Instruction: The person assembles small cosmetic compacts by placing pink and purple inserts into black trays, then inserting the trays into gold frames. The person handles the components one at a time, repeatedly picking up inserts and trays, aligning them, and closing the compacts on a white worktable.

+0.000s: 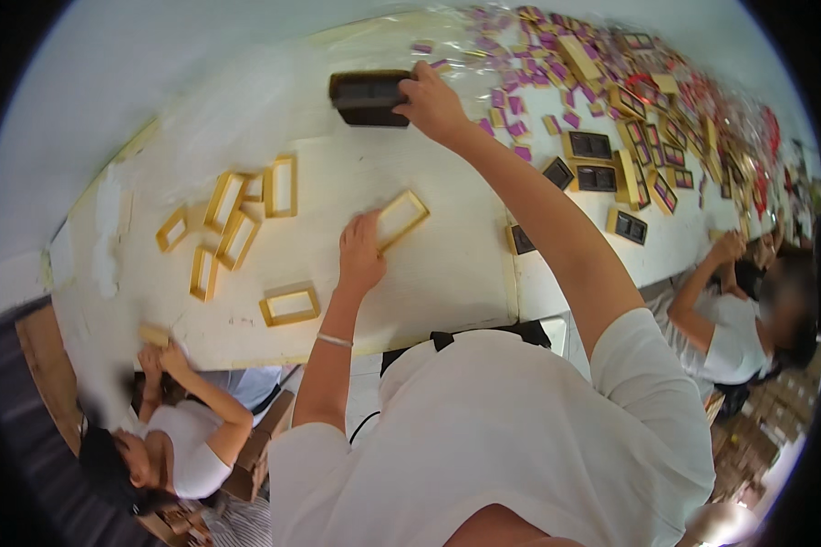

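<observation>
Toward the far side of the table, my right hand (431, 102) grips the right end of what looks like a stack of black plastic trays (367, 111). My left hand (362, 248) is closer to me, its fingers on the left side of an open rectangular gold frame (408, 233) on the white table. Several similar gold frames lie to the left, among them an upright one (281, 187), a leaning one (238, 241) and one near the front edge (290, 307). Parts of the fingers of both hands are hidden.
Gold boxes with black inserts (589, 144) crowd the table's right side. Behind them spread many small purple-and-gold pieces (556, 68) and clear plastic wrap (470, 41). One co-worker (187, 447) sits at the lower left handling a gold piece; another person (734, 328) works at the right.
</observation>
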